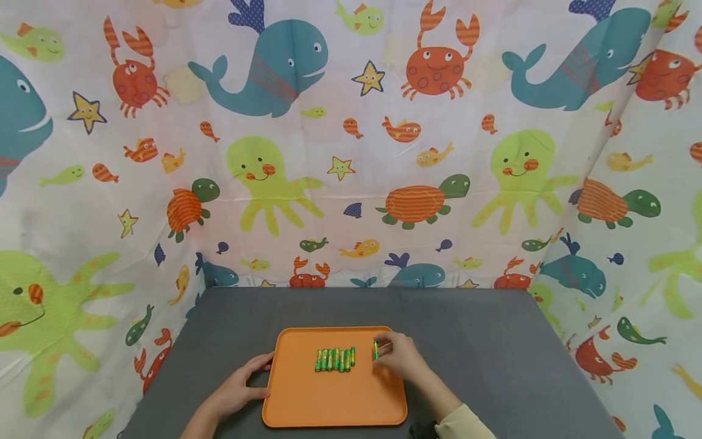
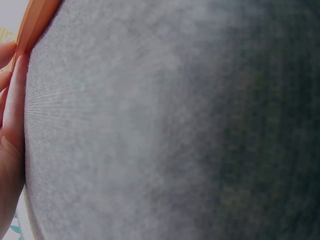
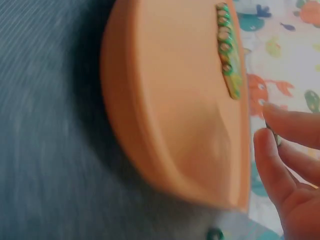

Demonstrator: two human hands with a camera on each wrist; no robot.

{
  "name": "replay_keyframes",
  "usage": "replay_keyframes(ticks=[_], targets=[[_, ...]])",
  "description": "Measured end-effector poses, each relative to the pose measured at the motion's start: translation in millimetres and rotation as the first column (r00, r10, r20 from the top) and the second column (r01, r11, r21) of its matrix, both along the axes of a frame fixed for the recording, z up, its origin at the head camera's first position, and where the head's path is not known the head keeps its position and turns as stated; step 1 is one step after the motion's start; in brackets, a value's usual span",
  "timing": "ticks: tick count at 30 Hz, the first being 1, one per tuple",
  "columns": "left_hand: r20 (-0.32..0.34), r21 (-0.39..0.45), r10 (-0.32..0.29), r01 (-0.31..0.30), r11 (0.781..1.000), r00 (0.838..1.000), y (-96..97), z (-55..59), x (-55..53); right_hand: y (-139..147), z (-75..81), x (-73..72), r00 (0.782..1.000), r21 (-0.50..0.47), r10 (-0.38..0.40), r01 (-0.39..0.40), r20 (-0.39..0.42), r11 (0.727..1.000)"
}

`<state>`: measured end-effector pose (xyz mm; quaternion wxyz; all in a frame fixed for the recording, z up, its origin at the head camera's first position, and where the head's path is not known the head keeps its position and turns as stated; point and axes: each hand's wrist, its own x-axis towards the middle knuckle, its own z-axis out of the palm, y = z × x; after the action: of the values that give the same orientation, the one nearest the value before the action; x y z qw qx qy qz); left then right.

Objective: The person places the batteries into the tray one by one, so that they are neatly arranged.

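On the orange tray lies a side-by-side row of several small green-and-yellow batteries. The one at the row's right end sits slightly farther back than its neighbours. Over the tray's right part, my right hand pinches another such battery upright between thumb and fingers. The right wrist view shows that battery mostly covered by the fingertips. My left hand rests at the tray's left edge, thumb and fingers spread along the rim. Only part of the left hand appears in the left wrist view, against the tray's side.
A dark grey table carries the tray. Behind it and along both sides hangs a white curtain printed with sea animals. A small dark green object shows blurred near the tray's corner in the right wrist view.
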<state>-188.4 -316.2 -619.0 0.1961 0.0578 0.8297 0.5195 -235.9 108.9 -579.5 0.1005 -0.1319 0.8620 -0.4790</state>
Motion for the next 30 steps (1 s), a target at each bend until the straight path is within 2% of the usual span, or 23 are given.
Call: replay_keyframes(ticks=[5,11,19,30], targets=[[-0.005,-0.006,-0.008,0.008,1.000,1.000,-1.7,-2.4,0.4,-16.2,-12.3,-3.1,0.999,0.034,0.000,0.002,-0.047,0.999],[-0.006,0.013,-0.008,0.008,1.000,1.000,-3.1,-4.8,-1.1,-28.7,-21.8,-2.3,0.999,0.065,0.002,0.001,-0.051,0.998],[-0.003,0.030,-0.019,0.019,0.999,1.000,-3.1,-5.2,-2.5,-33.1,-17.5,1.5,1.000,0.016,0.010,-0.010,-0.006,1.000],[-0.014,-0.010,-0.007,0.006,1.000,1.000,-1.0,-2.8,0.3,-10.7,-10.0,-1.5,0.998,0.018,-0.017,0.018,-0.059,1.000]])
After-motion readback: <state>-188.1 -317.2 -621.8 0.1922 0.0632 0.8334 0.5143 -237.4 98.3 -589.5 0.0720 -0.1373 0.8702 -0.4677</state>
